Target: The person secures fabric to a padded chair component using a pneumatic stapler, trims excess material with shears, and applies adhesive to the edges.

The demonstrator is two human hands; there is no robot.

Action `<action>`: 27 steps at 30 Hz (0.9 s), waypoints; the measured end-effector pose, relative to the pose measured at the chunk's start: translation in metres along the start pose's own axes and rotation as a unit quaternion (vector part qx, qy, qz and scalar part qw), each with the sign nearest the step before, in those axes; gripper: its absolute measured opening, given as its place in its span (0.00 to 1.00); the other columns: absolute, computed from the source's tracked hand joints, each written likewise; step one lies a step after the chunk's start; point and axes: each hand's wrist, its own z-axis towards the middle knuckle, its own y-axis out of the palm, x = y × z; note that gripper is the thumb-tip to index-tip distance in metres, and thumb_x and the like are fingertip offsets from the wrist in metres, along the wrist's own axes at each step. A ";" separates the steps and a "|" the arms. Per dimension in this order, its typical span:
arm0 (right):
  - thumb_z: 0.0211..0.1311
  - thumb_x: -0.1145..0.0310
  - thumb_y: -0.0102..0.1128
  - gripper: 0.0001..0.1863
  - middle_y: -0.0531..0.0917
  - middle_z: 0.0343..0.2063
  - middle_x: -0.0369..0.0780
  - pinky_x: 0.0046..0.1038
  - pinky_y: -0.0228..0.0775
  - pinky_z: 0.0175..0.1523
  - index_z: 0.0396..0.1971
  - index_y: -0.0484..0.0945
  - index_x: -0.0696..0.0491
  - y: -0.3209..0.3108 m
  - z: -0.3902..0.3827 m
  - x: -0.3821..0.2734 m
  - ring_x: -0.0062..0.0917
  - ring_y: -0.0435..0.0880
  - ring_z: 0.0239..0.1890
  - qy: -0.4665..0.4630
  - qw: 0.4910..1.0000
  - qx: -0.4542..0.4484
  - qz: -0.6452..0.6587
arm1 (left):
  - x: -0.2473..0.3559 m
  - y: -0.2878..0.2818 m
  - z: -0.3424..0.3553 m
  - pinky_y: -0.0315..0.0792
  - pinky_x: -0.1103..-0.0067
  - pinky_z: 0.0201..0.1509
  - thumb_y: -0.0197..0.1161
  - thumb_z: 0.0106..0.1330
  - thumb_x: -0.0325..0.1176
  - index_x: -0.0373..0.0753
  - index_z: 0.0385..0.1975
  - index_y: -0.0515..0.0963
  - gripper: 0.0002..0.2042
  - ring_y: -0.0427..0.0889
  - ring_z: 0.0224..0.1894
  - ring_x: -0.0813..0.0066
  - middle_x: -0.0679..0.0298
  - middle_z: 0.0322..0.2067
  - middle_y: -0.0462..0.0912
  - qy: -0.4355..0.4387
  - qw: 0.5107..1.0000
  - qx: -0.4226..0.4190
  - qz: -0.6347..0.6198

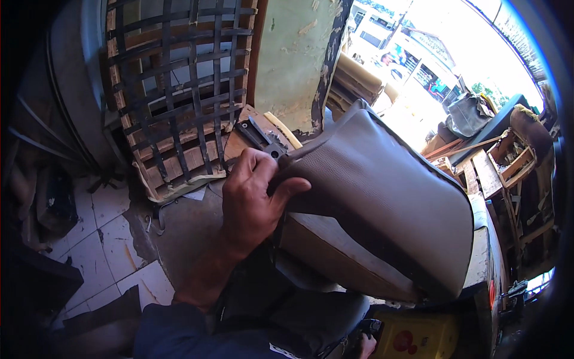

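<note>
A brown-grey leather upholstery cover (382, 167) hangs draped and curved in front of me, with a dark edge running along its far side. At its left corner, the curled fingers of my left hand (251, 194) grip the edge, thumb stretched out to the right over the leather. Beneath the cover shows a pale panel (335, 239), partly hidden by it. Low in the picture, my right hand (367, 346) shows only in part, closed at a dark object (371, 328) whose kind I cannot make out.
A wooden frame laced with black webbing (191, 90) leans on the wall at upper left. Beyond my left hand is a black metal part (257, 134) on a board. Beside my right hand stands a yellow container (418, 335). Wooden furniture frames (508, 161) are piled at right.
</note>
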 end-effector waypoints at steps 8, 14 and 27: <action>0.57 0.57 0.63 0.20 0.87 0.27 0.44 0.38 0.77 0.41 0.42 0.87 0.56 -0.040 -0.061 -0.076 0.32 0.87 0.31 0.014 0.998 0.026 0.059 | -0.015 -0.010 0.023 0.76 0.71 0.43 0.76 0.62 0.33 0.29 0.27 0.75 0.16 0.82 0.36 0.60 0.53 0.39 0.80 0.109 0.982 -0.042 -0.147; 0.60 0.58 0.62 0.17 0.84 0.21 0.40 0.37 0.75 0.36 0.36 0.84 0.59 -0.064 -0.080 -0.096 0.29 0.83 0.25 -0.032 0.997 0.065 0.023 | -0.054 0.002 0.032 0.75 0.75 0.42 0.76 0.62 0.31 0.30 0.26 0.79 0.13 0.83 0.37 0.66 0.55 0.40 0.82 0.075 0.922 -0.136 -0.356; 0.68 0.64 0.58 0.20 0.85 0.46 0.40 0.27 0.80 0.51 0.55 0.75 0.61 -0.224 -0.226 -0.283 0.25 0.85 0.42 -0.204 0.913 -0.109 0.337 | -0.072 0.037 0.034 0.75 0.70 0.55 0.75 0.63 0.29 0.30 0.23 0.78 0.12 0.83 0.50 0.64 0.54 0.45 0.79 0.100 0.816 -0.152 -0.549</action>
